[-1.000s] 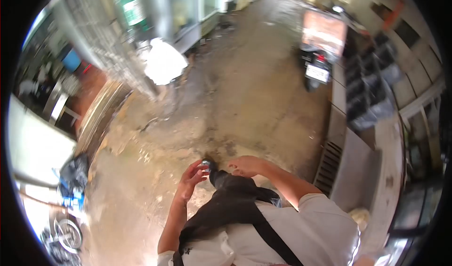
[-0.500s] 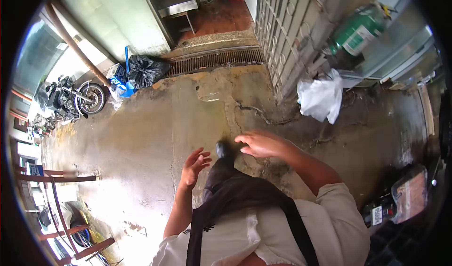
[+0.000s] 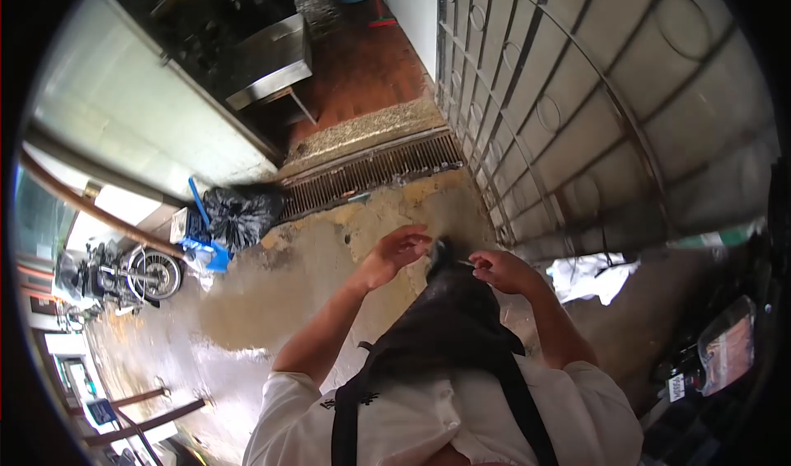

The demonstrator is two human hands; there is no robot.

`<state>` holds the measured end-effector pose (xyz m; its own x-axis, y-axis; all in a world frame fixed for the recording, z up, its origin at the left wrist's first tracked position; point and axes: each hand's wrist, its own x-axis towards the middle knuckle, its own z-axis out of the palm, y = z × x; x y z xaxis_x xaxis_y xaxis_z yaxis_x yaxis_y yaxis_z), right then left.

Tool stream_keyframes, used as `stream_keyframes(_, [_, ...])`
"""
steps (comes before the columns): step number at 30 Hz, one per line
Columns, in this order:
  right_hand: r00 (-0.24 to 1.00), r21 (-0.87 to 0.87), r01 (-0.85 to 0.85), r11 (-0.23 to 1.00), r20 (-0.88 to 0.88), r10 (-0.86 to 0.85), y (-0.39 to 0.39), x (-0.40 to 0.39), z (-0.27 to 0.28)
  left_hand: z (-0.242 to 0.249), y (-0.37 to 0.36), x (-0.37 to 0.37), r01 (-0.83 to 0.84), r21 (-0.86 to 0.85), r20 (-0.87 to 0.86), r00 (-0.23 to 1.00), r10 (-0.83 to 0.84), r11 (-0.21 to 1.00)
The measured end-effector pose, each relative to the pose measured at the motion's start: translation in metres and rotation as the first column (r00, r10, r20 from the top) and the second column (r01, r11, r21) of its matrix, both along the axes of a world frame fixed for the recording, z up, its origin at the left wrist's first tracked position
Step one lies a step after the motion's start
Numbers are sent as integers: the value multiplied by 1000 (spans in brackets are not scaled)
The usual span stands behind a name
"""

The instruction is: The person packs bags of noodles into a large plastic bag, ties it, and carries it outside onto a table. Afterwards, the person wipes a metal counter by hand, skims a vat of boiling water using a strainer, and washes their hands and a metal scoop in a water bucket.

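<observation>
My left hand [image 3: 399, 256] is held out over the apron, its fingers loosely bent and apart, with nothing in it. Across from it, my right hand [image 3: 503, 271] has its fingers half curled, and no object shows in them. Between and below the hands hangs the dark apron [image 3: 445, 326], worn over a white shirt [image 3: 412, 421]. One dark shoe [image 3: 440, 252] shows past the apron's lower end, between the hands. Neither hand touches any object around me.
Ahead, a floor drain grate [image 3: 371, 173] crosses a doorway with red flooring [image 3: 362, 79] and a metal table [image 3: 272, 66]. A barred gate [image 3: 568, 112] stands right, a white bag [image 3: 589, 278] below it. Left are a black garbage bag [image 3: 241, 217] and a motorcycle [image 3: 115, 272].
I have moved closer to the doorway and gate, and the view has turned. My left hand has risen forward; the right hand's fingers are more curled. The green cylinder has mostly left view.
</observation>
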<state>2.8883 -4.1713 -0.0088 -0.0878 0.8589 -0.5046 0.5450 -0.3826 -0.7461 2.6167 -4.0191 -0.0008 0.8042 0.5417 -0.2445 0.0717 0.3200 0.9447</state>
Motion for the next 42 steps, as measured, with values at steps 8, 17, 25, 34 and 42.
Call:
stream_keyframes(8, [1000, 60, -16, 998, -15, 17, 251, 87, -40, -34, 217, 135, 76, -92, -34, 996, -79, 993])
stream_keyframes(17, [921, 237, 371, 898, 32, -389, 320, 118, -1, -13, 385, 204, 352, -162, -51, 930, -364, 922])
stream_keyframes(25, [377, 193, 886, 422, 229, -897, 248, 24, -3, -35, 442, 293, 902, -82, -25, 424, -905, 425])
stream_keyframes(34, [63, 385, 920, 68, 26, -998, 208, -90, 47, 12, 345, 302, 978, -34, 71, 210, -975, 208])
stream_keyframes(42, [176, 454, 881, 131, -56, -983, 100, -155, 56, 24, 217, 239, 994, 105, 44, 4, -999, 9])
